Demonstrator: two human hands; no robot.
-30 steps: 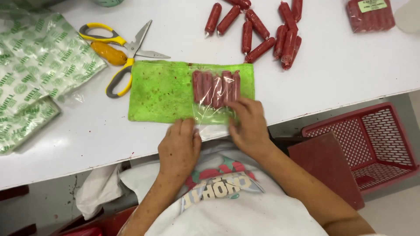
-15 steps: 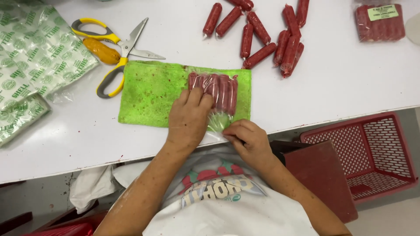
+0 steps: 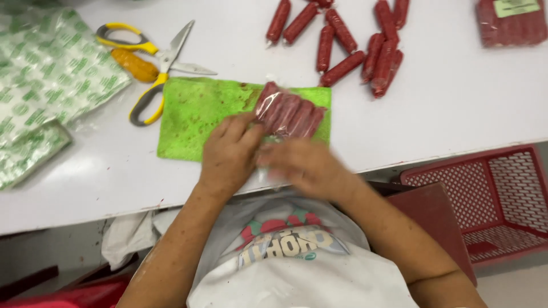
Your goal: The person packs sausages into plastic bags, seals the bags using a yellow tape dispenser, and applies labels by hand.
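Clear bag of red sausages [image 3: 289, 113], lying tilted on the right part of a green cloth [image 3: 194, 120] near the table's front edge. Left hand [image 3: 228, 151] pressed flat on the bag's near end, fingers spread narrow. Right hand [image 3: 299, 165] blurred just beside it, fingers curled at the bag's open mouth; grip hard to tell. Further out: yellow scissors [image 3: 151, 68] left of the cloth, loose sausages [image 3: 357, 45] beyond, a sealed pack [image 3: 514, 23] at the far right, printed bags [image 3: 45, 85] at left, a red basket [image 3: 496, 199] below the white table [image 3: 445, 108]. Likely risks: sausages sliding out of the unsealed mouth if tipped, or thin film tearing under a hard press.
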